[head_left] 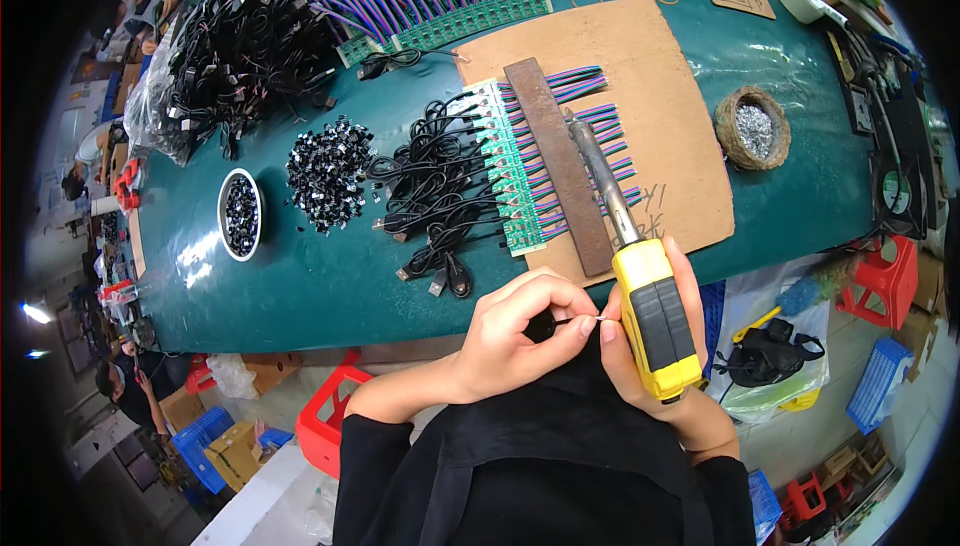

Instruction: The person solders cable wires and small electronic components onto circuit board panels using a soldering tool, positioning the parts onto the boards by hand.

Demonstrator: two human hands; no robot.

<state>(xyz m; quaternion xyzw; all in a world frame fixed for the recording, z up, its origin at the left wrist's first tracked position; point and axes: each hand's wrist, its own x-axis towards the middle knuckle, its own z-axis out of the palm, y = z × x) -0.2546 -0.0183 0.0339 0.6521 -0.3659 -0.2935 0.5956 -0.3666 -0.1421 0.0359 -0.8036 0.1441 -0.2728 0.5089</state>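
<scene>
My right hand (622, 364) is wrapped round a yellow and black soldering gun (658, 318), whose metal barrel points away over the cardboard sheet (685, 96). Between the thumb and fingertips of my left hand (522, 328) is a thin black cable (566, 322). Its pale end meets the right thumb and fingertips beside the gun. Just beyond, a row of green circuit boards (512, 171) lies on the cardboard, with coloured wires running under a rusty metal bar (557, 161). Black USB cables (430, 176) stretch from the boards' left side.
On the green table (330, 291) stand a white bowl (224, 236) of small black parts, a loose heap (328, 171) of such parts and a large cable pile (245, 46). Further boards (450, 21) lie at the back. A round tub (730, 136) of silvery shavings sits right.
</scene>
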